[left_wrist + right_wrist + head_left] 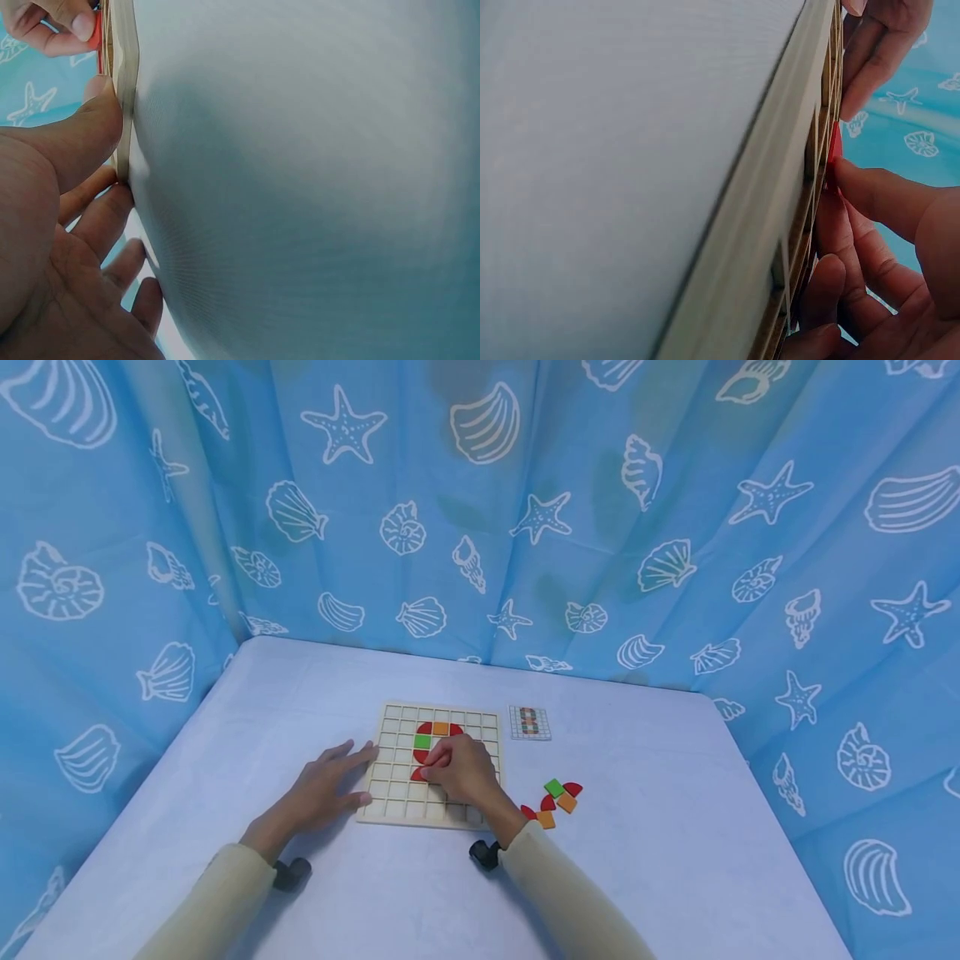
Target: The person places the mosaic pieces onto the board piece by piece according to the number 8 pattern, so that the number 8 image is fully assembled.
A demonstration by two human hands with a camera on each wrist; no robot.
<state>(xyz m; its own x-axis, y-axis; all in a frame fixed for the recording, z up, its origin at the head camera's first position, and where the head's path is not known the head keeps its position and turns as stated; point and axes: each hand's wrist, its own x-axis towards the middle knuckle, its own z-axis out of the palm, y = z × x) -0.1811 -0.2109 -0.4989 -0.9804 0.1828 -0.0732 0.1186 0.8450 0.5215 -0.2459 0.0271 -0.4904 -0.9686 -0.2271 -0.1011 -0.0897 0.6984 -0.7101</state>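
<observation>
A wooden grid board (pixel 390 814) lies on the table, with red rounded pieces, a green square (pixel 423 742) and an orange square (pixel 441 728) set in its cells. My left hand (pixel 318 789) rests at the board's left edge, fingers spread and the thumb at the lower left side. Over the middle of the board, my right hand (pixel 467 770) pinches a red quarter-circle piece (pixel 417 773) between thumb and fingers, at a cell. The right wrist view shows the thumb against this red piece (pixel 835 142). Part of the board is hidden beneath the right hand.
Right of the board lies a small pattern card (pixel 530 723) with a coloured grid. Nearer, several loose pieces lie together, among them a green square (pixel 554 787) and an orange square (pixel 567 802). A blue shell-print curtain (pixel 450 585) borders the white table (pixel 660 827).
</observation>
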